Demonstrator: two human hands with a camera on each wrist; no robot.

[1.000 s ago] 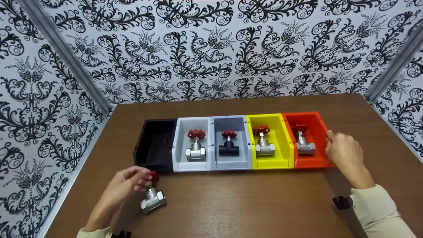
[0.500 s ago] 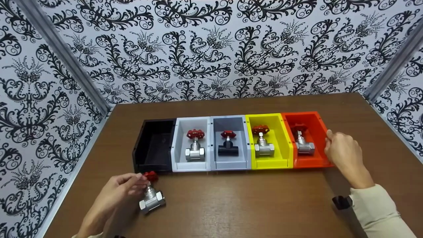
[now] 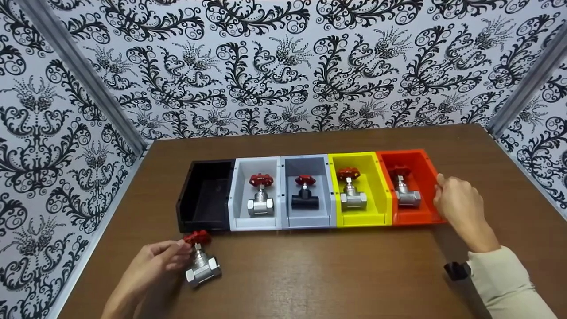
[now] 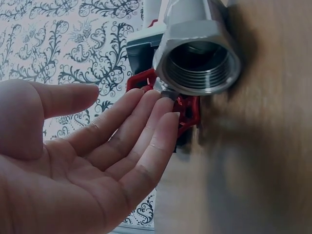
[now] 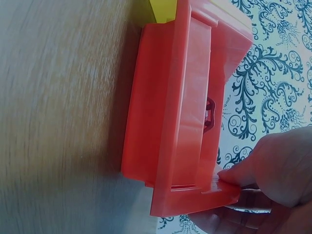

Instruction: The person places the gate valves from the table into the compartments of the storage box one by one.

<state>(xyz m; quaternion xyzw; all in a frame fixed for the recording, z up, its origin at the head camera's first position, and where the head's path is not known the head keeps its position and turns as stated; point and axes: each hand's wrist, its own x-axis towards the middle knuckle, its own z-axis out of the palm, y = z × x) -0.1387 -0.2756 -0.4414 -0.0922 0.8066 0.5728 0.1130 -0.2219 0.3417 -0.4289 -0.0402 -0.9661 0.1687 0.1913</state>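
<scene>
A metal gate valve (image 3: 203, 269) with a red handwheel (image 3: 197, 238) lies on the table in front of the black bin (image 3: 207, 195). Beside the handwheel is my left hand (image 3: 148, 261). In the left wrist view its thumb stands apart from the nearly straight fingers (image 4: 141, 131), whose tips lie by the valve's neck; contact is unclear. The valve's threaded opening (image 4: 197, 66) faces that camera. My right hand (image 3: 463, 204) pinches the right side wall of the red bin (image 5: 190, 97), with thumb and fingers on either side of the rim. Another valve (image 3: 406, 195) lies inside this bin.
The bins stand side by side in a row. White (image 3: 254, 223), grey (image 3: 310, 221) and yellow (image 3: 365, 220) bins each hold one red-wheeled valve; the grey bin's has a black body. Patterned walls (image 3: 283, 66) enclose the brown table (image 3: 310, 274) at the back and sides.
My left hand has let go of the valve's handwheel and drawn back a little to the left and down. The valve stays on the table. My right hand keeps its hold on the red bin.
</scene>
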